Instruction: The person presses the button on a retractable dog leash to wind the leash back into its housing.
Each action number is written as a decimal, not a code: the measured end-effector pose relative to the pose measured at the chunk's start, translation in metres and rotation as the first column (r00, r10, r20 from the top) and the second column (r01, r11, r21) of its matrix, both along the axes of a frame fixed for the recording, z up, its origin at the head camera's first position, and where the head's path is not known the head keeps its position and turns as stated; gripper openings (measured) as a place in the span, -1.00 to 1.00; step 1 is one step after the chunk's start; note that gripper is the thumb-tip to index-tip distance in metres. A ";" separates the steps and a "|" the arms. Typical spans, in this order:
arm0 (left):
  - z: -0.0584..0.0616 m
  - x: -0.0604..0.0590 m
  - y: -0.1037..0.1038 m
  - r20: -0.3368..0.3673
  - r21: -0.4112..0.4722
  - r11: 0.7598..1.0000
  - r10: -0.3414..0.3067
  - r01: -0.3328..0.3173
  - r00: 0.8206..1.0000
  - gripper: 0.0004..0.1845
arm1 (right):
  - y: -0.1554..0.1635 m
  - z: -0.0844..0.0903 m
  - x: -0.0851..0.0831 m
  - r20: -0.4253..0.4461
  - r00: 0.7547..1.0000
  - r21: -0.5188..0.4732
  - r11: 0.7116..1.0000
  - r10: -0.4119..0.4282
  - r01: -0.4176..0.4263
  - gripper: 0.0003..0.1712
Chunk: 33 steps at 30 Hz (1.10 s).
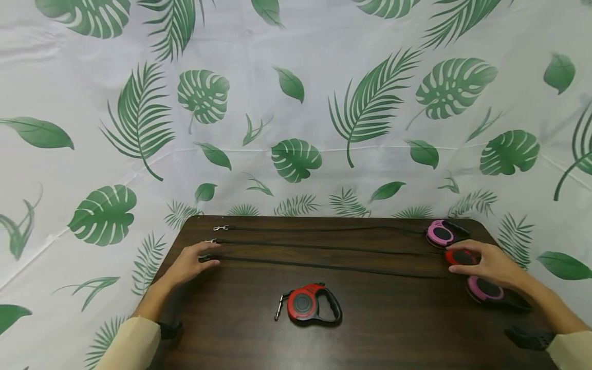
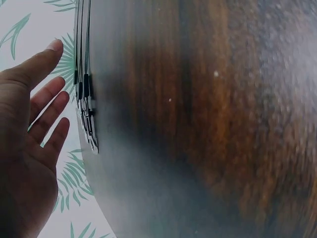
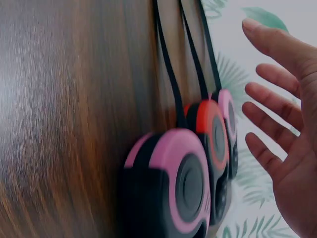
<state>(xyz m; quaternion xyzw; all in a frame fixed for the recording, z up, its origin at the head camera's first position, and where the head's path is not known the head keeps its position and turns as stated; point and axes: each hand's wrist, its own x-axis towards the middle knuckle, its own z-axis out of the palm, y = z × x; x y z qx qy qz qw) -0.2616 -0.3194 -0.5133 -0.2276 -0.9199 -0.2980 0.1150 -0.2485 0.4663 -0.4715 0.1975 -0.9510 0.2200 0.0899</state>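
Three retractable dog leashes lie with cords drawn out side by side across the dark table. At the right are their cases: a far pink one, a red one and a near pink one. My right hand hovers over the red case, fingers spread and holding nothing. The metal clips sit at the left ends of the cords. Beside them my left hand is held above the table, thumb and fingers apart, with nothing in it. A fourth leash, red with a black handle, lies wound in at the front middle.
The dark wooden table has rounded far corners. Right behind it hangs a white cloth printed with green leaves. The black cords run almost the table's full width.
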 end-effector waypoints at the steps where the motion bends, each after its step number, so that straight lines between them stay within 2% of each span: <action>1: -0.001 0.000 0.001 0.002 -0.001 1.000 -0.001 0.001 1.000 -0.50 | 0.004 -0.001 0.000 0.003 1.000 -0.002 1.000 0.002 -0.002 -0.43; 8: -0.004 -0.002 0.003 0.020 -0.012 1.000 0.013 -0.013 1.000 -0.52 | 0.033 -0.013 -0.002 0.007 0.999 0.031 0.999 -0.033 0.032 -0.42; 15: -0.005 -0.006 0.002 0.019 -0.010 1.000 -0.011 0.011 1.000 -0.53 | 0.050 -0.014 -0.001 0.087 0.992 0.052 0.995 -0.092 0.088 -0.36; 25: -0.007 -0.011 0.002 0.014 -0.055 0.998 -0.018 0.018 1.000 -0.55 | 0.063 -0.018 0.004 0.194 0.963 0.099 0.980 -0.187 0.171 -0.07; 30: -0.009 -0.012 0.003 0.016 -0.069 0.998 -0.015 0.016 1.000 -0.58 | 0.072 -0.021 0.005 0.183 0.961 0.112 0.975 -0.208 0.189 -0.10; 33: -0.009 -0.014 0.003 0.019 -0.073 0.997 -0.013 0.014 1.000 -0.59 | 0.078 -0.024 0.005 0.142 0.966 0.120 0.972 -0.218 0.202 -0.14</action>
